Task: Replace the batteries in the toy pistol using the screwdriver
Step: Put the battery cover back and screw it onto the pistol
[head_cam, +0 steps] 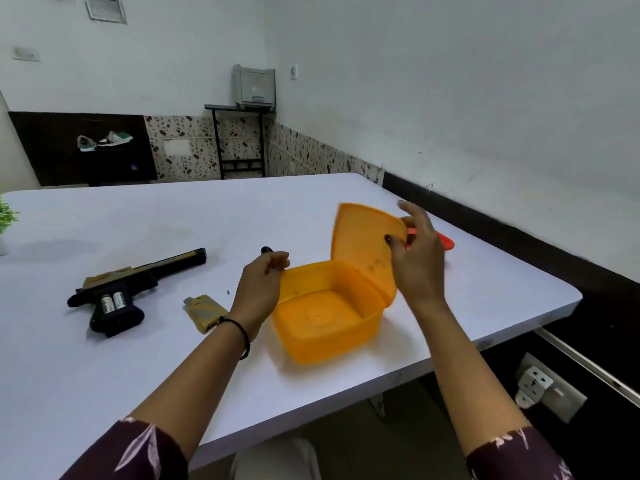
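Note:
The black and tan toy pistol [121, 292] lies on its side at the left of the white table [104, 368]. Its grip is open, with two silver batteries [112, 301] showing inside. The tan battery cover [204, 313] lies loose beside my left wrist. An orange plastic box [329, 323] stands in front of me and looks empty. My left hand [263, 282] pinches its near-left rim. My right hand [415, 258] grips the box's orange lid [363, 240], tilted up on edge. A red-orange object [446, 241], perhaps the screwdriver, lies behind my right hand, mostly hidden.
A small black object [266, 250] pokes out beyond my left hand; what it is cannot be told. A tiny dark speck [228, 292] lies near the cover. A green plant [7, 216] stands at the table's far left. The table's right edge runs close to the wall.

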